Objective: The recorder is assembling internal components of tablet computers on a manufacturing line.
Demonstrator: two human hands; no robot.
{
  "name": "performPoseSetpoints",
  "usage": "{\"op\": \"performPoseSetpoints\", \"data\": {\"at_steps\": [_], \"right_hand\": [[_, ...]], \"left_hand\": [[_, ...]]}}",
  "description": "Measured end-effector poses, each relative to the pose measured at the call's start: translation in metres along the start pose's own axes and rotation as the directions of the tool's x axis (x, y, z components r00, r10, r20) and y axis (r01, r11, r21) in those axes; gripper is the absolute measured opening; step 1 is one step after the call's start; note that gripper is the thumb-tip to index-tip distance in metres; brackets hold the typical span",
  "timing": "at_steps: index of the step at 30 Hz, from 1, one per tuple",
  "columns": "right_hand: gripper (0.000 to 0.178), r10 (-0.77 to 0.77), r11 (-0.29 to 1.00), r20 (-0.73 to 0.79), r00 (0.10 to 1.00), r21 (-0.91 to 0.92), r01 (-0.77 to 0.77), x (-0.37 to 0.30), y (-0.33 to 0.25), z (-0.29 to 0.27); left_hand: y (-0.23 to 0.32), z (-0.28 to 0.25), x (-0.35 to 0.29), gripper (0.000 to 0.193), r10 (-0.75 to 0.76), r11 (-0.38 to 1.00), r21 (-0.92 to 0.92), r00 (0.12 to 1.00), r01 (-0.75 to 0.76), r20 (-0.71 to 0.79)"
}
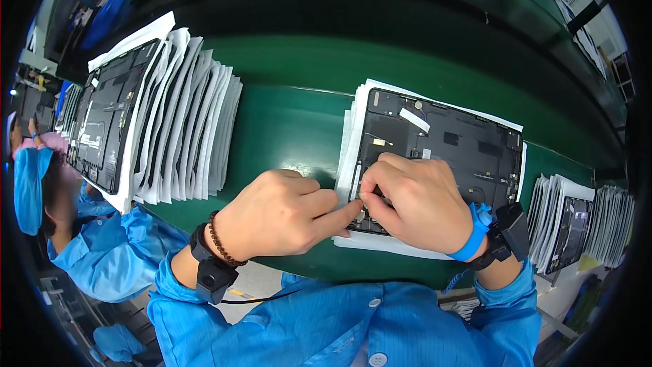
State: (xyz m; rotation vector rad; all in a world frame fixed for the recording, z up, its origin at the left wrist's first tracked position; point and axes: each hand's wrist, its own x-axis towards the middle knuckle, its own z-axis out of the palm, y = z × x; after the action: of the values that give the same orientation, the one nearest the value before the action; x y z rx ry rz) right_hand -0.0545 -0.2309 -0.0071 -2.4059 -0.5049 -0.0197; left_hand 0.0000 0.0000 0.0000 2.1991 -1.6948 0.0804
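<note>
A flat black tablet-like housing [468, 139] with small electronic parts, cables and a white label lies on a stack of white sheets [348, 143] in front of me. My right hand [418, 197] rests over its near left corner, thumb and index finger pinched together there. From the left my left hand [285, 214] reaches to the same corner. Its index finger stretches to the housing's edge, its thumb shows just below, and its other fingers are curled. Whatever lies between the fingertips is too small or hidden to make out.
A tall leaning stack of white sheets [197, 122], with another black housing [109, 119] on its face, stands at left on the green table [285, 122]. More housings and sheets [550, 221] stand at far right. A co-worker in a blue sleeve [115, 251] sits at left.
</note>
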Motion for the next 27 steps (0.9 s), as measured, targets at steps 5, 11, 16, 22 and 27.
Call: {"op": "performPoseSetpoints", "data": {"at_steps": [5,11,16,22,27], "right_hand": [[0.009,0.008,1.000,0.008,1.000,-0.005,-0.008,0.000,-0.002,-0.002],[0.005,0.012,1.000,0.032,0.999,0.014,-0.013,0.003,-0.005,-0.004],[0.006,-0.004,0.999,0.066,0.998,0.052,0.000,0.004,-0.005,-0.009],[0.012,0.047,0.986,-0.050,0.998,0.163,-0.038,-0.009,-0.014,-0.022],[0.020,-0.221,0.962,-0.015,0.975,-0.166,0.215,-0.028,-0.003,-0.020]], "left_hand": [[0.002,-0.002,0.003,0.040,-0.009,0.999,-0.035,1.000,0.009,0.003],[0.004,0.000,0.001,0.031,-0.018,0.999,-0.044,1.000,0.017,-0.008],[0.003,0.004,-0.003,0.029,-0.029,0.997,-0.070,0.999,0.027,-0.024],[0.005,0.003,-0.004,0.028,-0.013,0.998,-0.058,1.000,0.012,-0.028],[0.005,0.006,-0.005,0.028,-0.026,0.995,-0.095,0.996,0.018,-0.089]]}}
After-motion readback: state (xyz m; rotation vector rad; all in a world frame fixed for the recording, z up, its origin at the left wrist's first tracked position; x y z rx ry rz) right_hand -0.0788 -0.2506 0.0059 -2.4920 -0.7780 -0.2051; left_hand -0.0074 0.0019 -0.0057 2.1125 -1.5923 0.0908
